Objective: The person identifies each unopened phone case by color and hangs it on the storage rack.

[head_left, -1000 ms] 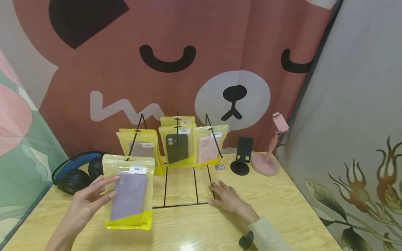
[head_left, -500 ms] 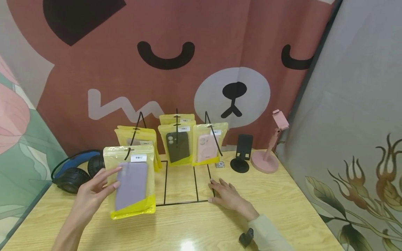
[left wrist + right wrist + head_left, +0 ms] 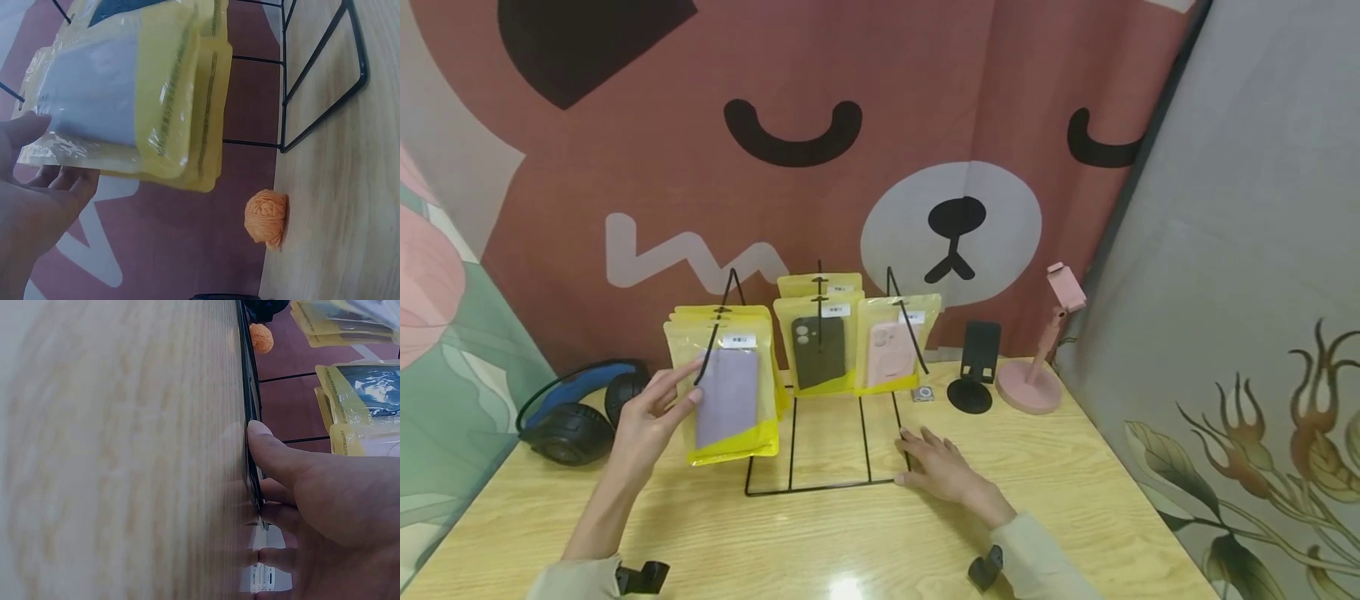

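Observation:
My left hand (image 3: 651, 421) pinches the left edge of a yellow zip bag holding a purple phone case (image 3: 727, 404). In the left wrist view the thumb lies on the front of this bag (image 3: 94, 87) and the fingers are behind it. The bag is at the left prong of a black wire rack (image 3: 808, 487), in front of other yellow bags. My right hand (image 3: 943, 471) rests on the rack's right front base corner. Its thumb (image 3: 265, 444) and fingers touch the base wire in the right wrist view.
Bags with a black phone case (image 3: 820, 354) and a pink phone case (image 3: 891, 350) hang on the other prongs. Headphones (image 3: 568, 429) lie left, an orange yarn ball (image 3: 266, 219) behind the rack. A black phone stand (image 3: 981, 354) and a pink stand (image 3: 1030, 387) are right.
My left hand has moved the purple case's bag back and to the right along the left prong, up to the bags behind it. The right hand has kept its place on the rack.

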`<state>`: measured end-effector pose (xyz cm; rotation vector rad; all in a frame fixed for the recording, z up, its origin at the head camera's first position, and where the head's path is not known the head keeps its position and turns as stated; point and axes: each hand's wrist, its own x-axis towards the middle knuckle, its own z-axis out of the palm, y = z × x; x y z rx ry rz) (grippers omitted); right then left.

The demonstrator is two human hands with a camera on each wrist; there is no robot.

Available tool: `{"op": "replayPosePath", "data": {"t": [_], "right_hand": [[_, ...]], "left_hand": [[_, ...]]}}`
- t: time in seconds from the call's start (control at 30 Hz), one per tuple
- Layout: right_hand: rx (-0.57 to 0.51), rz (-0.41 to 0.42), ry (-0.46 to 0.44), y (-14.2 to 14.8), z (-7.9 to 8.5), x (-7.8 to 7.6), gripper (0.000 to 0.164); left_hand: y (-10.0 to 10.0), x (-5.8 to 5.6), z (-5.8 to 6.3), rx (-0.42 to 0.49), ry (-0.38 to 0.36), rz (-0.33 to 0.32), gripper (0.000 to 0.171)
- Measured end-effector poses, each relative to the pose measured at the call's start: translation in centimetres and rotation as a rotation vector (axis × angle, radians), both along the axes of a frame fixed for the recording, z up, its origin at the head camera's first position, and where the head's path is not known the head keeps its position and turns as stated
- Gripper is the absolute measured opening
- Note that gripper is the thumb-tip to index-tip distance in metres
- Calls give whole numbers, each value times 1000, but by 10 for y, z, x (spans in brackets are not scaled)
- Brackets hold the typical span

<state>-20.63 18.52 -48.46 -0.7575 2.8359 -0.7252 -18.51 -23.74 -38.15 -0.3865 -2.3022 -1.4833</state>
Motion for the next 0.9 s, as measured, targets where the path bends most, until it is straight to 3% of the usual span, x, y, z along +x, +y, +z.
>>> {"op": "replayPosePath", "data": {"t": [0.23,0.4,0.57,0.7,0.8,0.9], "right_hand": [[1,2,6,-2,1,1,62],[3,7,10,-4,1,-1,62],[2,9,2,-4,1,-3,62],[-25,2,-8,-2,3,-2,64],[-47,-15,-10,2,9,4,65],[-43,-57,3,13,19,11,65]], "left_hand": [[1,-4,-1,14,-7,18,42],[-1,0,-4,2,7,63,38],[0,14,-2,77,122,135,28],[1,29,-2,105,220,265,28],[-3,38,-9,13,193,366,31],[-12,41,-21,-139,136,351,41]]}}
